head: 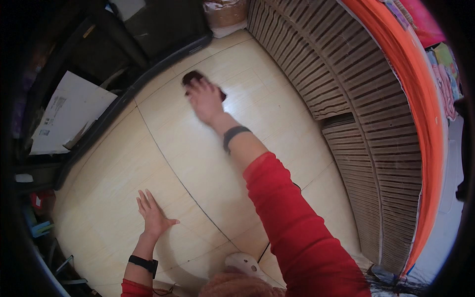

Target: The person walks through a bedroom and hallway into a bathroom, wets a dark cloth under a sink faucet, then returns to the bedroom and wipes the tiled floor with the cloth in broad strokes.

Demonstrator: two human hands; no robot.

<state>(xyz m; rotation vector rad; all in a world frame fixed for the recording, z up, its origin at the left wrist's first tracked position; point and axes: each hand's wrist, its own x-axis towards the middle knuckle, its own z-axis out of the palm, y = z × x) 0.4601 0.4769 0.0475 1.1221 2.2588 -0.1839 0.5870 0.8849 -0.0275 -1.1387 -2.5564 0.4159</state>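
Note:
My right hand (205, 102) reaches far forward over the glossy cream tiled floor (178, 141). Under its palm and fingers is a dark maroon object, perhaps a folded cloth (192, 77), pressed flat to the tiles; motion blur and the hand hide most of it. My left hand (151, 215) is at the lower left with fingers spread and nothing in it. It is over the floor, and I cannot tell whether it touches the tiles. Both wrists wear dark bands below pushed-up red sleeves.
A sofa with ribbed brown upholstery (356, 92) and an orange cover (404, 70) runs along the right. On the left stands a black cabinet (174, 22) with a white printed carton (66, 115). A wrapped bundle (225, 16) sits at the far corner. My pale shoe (243, 263) is below.

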